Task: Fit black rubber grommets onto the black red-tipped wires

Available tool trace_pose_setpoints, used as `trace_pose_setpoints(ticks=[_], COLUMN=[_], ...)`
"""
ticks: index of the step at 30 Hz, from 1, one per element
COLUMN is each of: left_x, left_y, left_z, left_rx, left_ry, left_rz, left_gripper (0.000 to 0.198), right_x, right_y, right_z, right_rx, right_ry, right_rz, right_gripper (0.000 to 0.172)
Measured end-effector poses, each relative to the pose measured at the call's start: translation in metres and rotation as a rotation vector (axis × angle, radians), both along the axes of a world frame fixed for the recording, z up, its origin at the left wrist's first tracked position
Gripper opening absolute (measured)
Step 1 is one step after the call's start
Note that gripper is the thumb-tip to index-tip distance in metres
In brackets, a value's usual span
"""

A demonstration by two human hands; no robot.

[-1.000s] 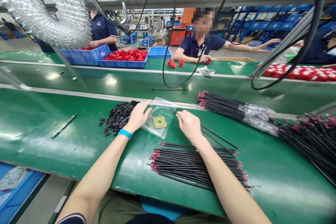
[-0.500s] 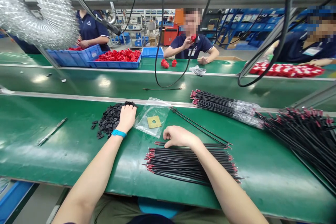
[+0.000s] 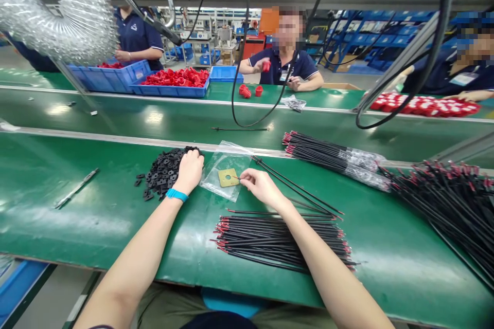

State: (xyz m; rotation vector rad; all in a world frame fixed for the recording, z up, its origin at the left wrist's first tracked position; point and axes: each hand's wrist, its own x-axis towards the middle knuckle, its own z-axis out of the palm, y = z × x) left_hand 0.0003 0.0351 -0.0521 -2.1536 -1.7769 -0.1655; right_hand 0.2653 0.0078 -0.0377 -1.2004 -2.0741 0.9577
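My left hand (image 3: pixel 190 170) rests at the right end of a heap of small black plastic pieces (image 3: pixel 164 169). Its fingers are curled down among them, and the tips are hidden. A thin black wire (image 3: pixel 295 201) with a red end is pinched in my right hand (image 3: pixel 259 185). The wire's tip reaches a square yellow plate (image 3: pixel 228 178) with a round hole. That plate lies on or inside a clear plastic bag (image 3: pixel 210 177); I cannot tell which. Below my right forearm lies a bundle of cut black wires (image 3: pixel 262 239) with red ends.
Two longer wires (image 3: pixel 297 185) lie right of the bag. Wrapped wire bundles (image 3: pixel 335 159) and a large wire pile (image 3: pixel 451 205) fill the right side. A pen (image 3: pixel 77 188) lies left. Black cables (image 3: pixel 250 126) hang overhead. Across the bench, co-workers handle red parts beside blue bins (image 3: pixel 170 91).
My right hand has risen from the wire bundle toward the yellow plate, now with a wire pinched in it. My left hand stays at the black pieces. The view has shifted slightly.
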Motion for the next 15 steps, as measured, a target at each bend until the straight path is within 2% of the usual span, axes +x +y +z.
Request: trace_pose_setpoints(ticks=[2, 4, 10, 12, 15], left_x=[0.0, 0.001, 0.005, 0.004, 0.004], left_y=[0.0, -0.001, -0.007, -0.009, -0.01], left_z=[0.0, 0.001, 0.003, 0.004, 0.007], left_rx=[-0.06, -0.118, -0.233, -0.235, -0.194], left_ry=[-0.03, -0.064, -0.1, -0.113, -0.249], left_rz=[-0.01, -0.017, -0.037, -0.021, -0.009], left_gripper=[0.019, 0.02, 0.027, 0.025, 0.024], right_x=[-0.003, -0.006, -0.012, -0.011, -0.008], right_y=[0.004, 0.004, -0.003, -0.002, 0.0], right_z=[-0.01, -0.018, -0.019, -0.019, -0.02], right_rx=[0.117, 0.205, 0.368, 0.383, 0.395], right_ry=[-0.011, -0.089, -0.461, -0.466, -0.318], right_rz=[-0.093, -0.113, -0.029, -0.039, -0.104], right_gripper=[0.007, 0.007, 0.016, 0.016, 0.016])
